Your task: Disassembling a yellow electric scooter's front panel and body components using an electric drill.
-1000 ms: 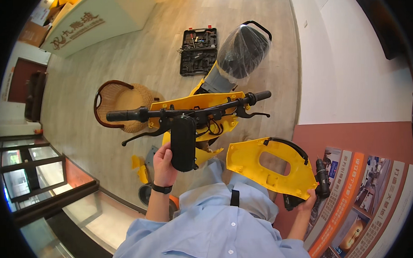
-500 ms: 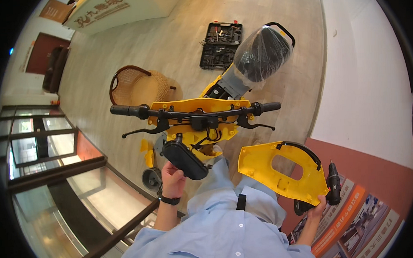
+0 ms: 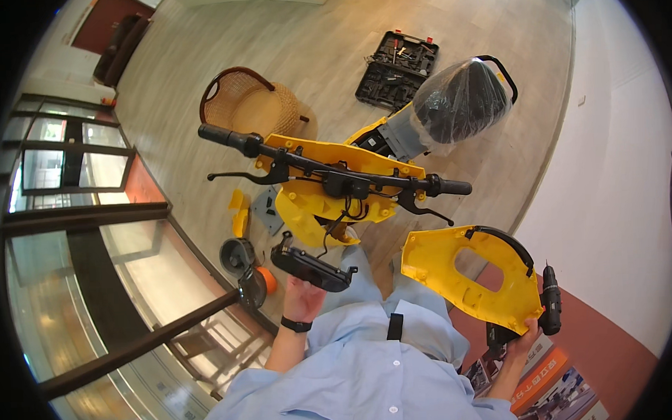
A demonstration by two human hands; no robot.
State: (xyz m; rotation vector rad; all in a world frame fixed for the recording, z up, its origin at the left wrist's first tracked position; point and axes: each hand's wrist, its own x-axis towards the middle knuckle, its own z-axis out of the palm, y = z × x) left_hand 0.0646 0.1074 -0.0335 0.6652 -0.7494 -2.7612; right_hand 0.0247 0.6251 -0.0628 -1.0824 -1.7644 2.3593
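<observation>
My left hand [image 3: 305, 298] is closed around the lower side of a black dashboard display unit [image 3: 312, 268], which has mounting tabs and a thin cable leading up to the scooter. In my right hand [image 3: 524, 338] is the bottom corner of a yellow plastic cover panel [image 3: 457, 291] with an oval cutout and a black trim strip. A black cordless drill [image 3: 551, 300] lies along that same hand, its grip partly hidden behind the panel and fingers. Ahead of me stands the scooter's black handlebar [image 3: 342, 176], turned at an angle, with yellow body panels [image 3: 306, 207] and exposed wires.
The scooter's plastic-wrapped seat [image 3: 462, 102] is beyond the handlebar. An open tool case [image 3: 396, 69] and a wicker chair [image 3: 251, 105] stand on the floor. Yellow and grey parts [image 3: 265, 210] and a round dark grey part [image 3: 238, 254] lie left, near a glass-panelled frame [image 3: 92, 211].
The handlebar has turned, its left end going farther away and its right end nearer. The display unit in my left hand has tipped to show its edge. My view has shifted too.
</observation>
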